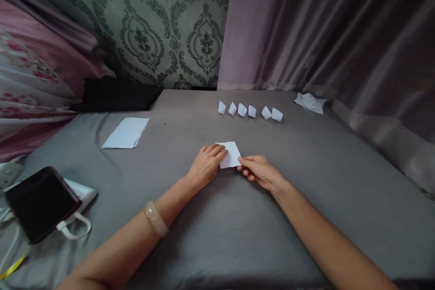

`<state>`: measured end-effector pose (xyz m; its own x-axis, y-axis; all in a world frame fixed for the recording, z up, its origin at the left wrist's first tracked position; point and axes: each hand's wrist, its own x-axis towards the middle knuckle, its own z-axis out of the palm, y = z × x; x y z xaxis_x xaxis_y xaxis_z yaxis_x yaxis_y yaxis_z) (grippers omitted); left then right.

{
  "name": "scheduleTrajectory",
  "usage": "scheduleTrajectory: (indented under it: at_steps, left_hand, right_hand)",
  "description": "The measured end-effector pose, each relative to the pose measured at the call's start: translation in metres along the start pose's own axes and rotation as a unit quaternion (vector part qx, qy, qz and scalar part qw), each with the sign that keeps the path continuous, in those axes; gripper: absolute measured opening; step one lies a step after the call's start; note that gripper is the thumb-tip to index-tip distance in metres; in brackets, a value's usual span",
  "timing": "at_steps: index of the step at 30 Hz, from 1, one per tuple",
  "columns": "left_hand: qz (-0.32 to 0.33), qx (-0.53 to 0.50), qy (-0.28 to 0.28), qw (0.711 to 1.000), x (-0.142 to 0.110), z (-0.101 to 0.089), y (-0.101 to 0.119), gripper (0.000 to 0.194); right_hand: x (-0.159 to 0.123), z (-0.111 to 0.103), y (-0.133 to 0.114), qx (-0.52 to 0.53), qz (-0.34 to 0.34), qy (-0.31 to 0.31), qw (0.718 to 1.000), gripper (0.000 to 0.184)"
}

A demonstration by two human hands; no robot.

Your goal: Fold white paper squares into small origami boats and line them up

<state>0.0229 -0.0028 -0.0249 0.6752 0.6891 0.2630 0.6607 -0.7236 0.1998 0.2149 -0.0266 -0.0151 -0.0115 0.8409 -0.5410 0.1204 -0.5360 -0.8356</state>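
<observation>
A small piece of white paper [231,154] lies on the grey cloth in front of me, between my two hands. My left hand [210,162] rests on its left edge with the fingers stretched out over it; the thumb is hidden. At the lower right corner my right hand [258,170] pinches the paper between thumb and fingers. Beyond the hands, several small folded white paper pieces [242,109] stand in a row. To the left lies a stack of white paper sheets [126,133].
Crumpled white paper [310,102] lies at the far right by the curtain [292,27]. A dark phone-like device [43,204] with a white cable [76,231] sits at the left on a white object. Folded black cloth [118,94] lies at the far left.
</observation>
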Motion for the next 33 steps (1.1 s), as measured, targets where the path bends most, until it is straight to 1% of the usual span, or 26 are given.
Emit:
scheduleTrajectory:
  at_steps: [1, 2, 3, 4, 5, 6, 7, 8, 9, 10, 11, 13, 16, 18, 21, 22, 24, 26, 29, 31, 33]
  left_hand:
    - [0.003, -0.004, -0.010, 1.000, 0.000, 0.001, -0.002, 0.035]
    - [0.003, -0.009, -0.017, 1.000, -0.001, 0.002, -0.003, 0.033]
    - [0.002, -0.012, -0.023, 1.000, -0.002, 0.003, -0.004, 0.032]
    - [-0.001, -0.014, -0.028, 1.000, -0.003, 0.004, -0.005, 0.031]
    - [-0.005, -0.015, -0.031, 0.999, -0.004, 0.005, -0.005, 0.030]
    - [-0.009, -0.014, -0.034, 0.999, -0.005, 0.006, -0.005, 0.030]
    - [-0.011, -0.013, -0.034, 0.999, -0.005, 0.007, -0.005, 0.029]
    - [-0.011, -0.013, -0.033, 0.999, -0.006, 0.008, -0.005, 0.029]
    - [-0.009, -0.014, -0.030, 0.999, -0.006, 0.008, -0.004, 0.028]
    - [-0.007, -0.016, -0.026, 1.000, -0.005, 0.008, -0.004, 0.028]
    - [-0.006, -0.020, -0.020, 1.000, -0.005, 0.008, -0.004, 0.027]
    - [-0.009, -0.029, -0.008, 0.999, -0.005, 0.006, -0.005, 0.027]
    - [-0.014, -0.042, 0.002, 0.999, -0.007, 0.003, -0.005, 0.028]
    - [-0.012, -0.053, -0.001, 0.999, -0.012, 0.000, -0.003, 0.029]
    - [-0.010, -0.073, -0.005, 0.997, -0.020, -0.001, 0.003, 0.030]
    - [-0.012, -0.080, -0.004, 0.997, -0.022, 0.000, 0.005, 0.030]
    - [-0.031, -0.101, 0.010, 0.994, -0.024, 0.003, 0.006, 0.029]
    - [-0.073, -0.128, 0.037, 0.988, -0.023, 0.007, 0.005, 0.026]
    - [-0.143, -0.165, 0.068, 0.973, -0.019, 0.012, 0.002, 0.020]
    - [-0.184, -0.188, 0.076, 0.962, -0.016, 0.013, 0.000, 0.017]
    - [-0.224, -0.206, 0.081, 0.949, -0.013, 0.013, 0.001, 0.015]
  right_hand:
    - [-0.002, -0.001, 0.001, -0.022, -0.002, -0.001, 1.000, 0.027]
    - [-0.004, -0.003, 0.002, -0.066, -0.015, 0.010, 0.998, 0.031]
    - [-0.006, -0.004, 0.003, -0.129, -0.044, 0.035, 0.990, 0.034]
    - [-0.008, -0.007, 0.004, -0.206, -0.090, 0.068, 0.972, 0.034]
    - [-0.010, -0.008, 0.006, -0.278, -0.154, 0.098, 0.943, 0.033]
    - [-0.011, -0.010, 0.007, -0.340, -0.227, 0.112, 0.906, 0.035]
    - [-0.012, -0.011, 0.008, -0.381, -0.298, 0.107, 0.869, 0.043]
    - [-0.011, -0.011, 0.009, -0.409, -0.361, 0.083, 0.834, 0.053]
    - [-0.009, -0.011, 0.010, -0.429, -0.409, 0.053, 0.804, 0.060]
    - [-0.006, -0.011, 0.011, -0.445, -0.440, 0.026, 0.779, 0.064]
    - [-0.001, -0.010, 0.012, -0.458, -0.460, 0.013, 0.760, 0.064]
    - [0.008, -0.008, 0.014, -0.476, -0.481, 0.009, 0.736, 0.062]
    - [0.015, -0.006, 0.017, -0.495, -0.494, 0.011, 0.715, 0.055]
    - [0.013, -0.006, 0.018, -0.507, -0.495, 0.009, 0.706, 0.051]
    - [0.002, -0.007, 0.021, -0.512, -0.498, 0.004, 0.700, 0.047]
    - [-0.001, -0.008, 0.021, -0.508, -0.496, 0.001, 0.704, 0.045]
    - [-0.006, -0.009, 0.022, -0.492, -0.487, -0.001, 0.722, 0.039]
    - [-0.006, -0.009, 0.021, -0.466, -0.467, 0.002, 0.751, 0.032]
    - [0.000, -0.009, 0.019, -0.409, -0.429, 0.022, 0.805, 0.023]
    - [0.006, -0.007, 0.016, -0.367, -0.398, 0.039, 0.840, 0.022]
    - [0.011, -0.004, 0.015, -0.335, -0.364, 0.051, 0.867, 0.023]
